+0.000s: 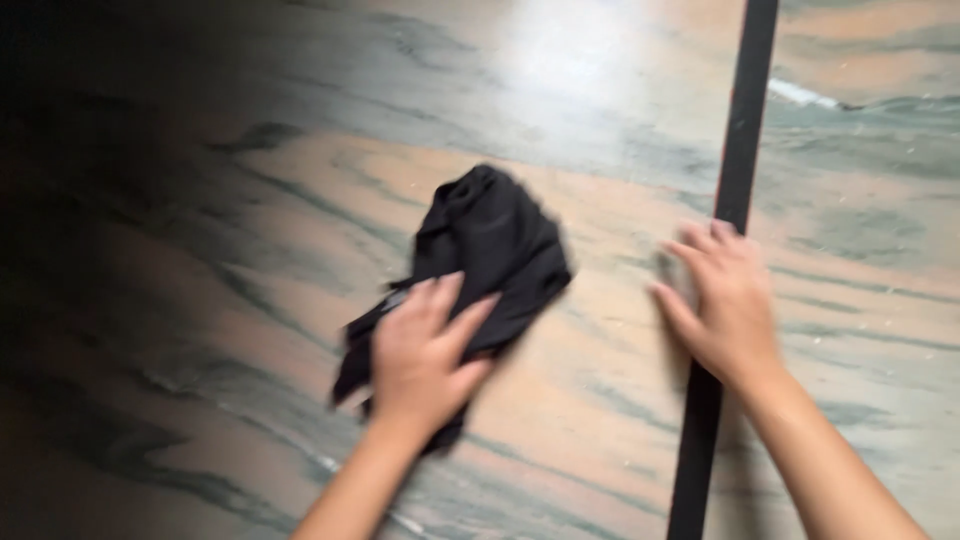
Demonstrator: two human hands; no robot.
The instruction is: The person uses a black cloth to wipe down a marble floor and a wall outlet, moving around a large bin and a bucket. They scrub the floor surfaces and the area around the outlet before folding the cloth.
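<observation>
Mid-frame, the left hand (425,355) presses a black cloth (490,255) flat on the marbled surface (250,200), fingers spread, not gripping. Wiping well likely wants even palm pressure and the cloth bunched under the hand. The right hand (725,300) rests open over a dark strip (740,130) (right of centre). Motion blur hides detail; the left edge is dark.

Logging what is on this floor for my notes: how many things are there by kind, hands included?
Hands: 2, left hand and right hand
Black cloth: 1
Dark strip across the marble floor: 1
Total: 4
</observation>
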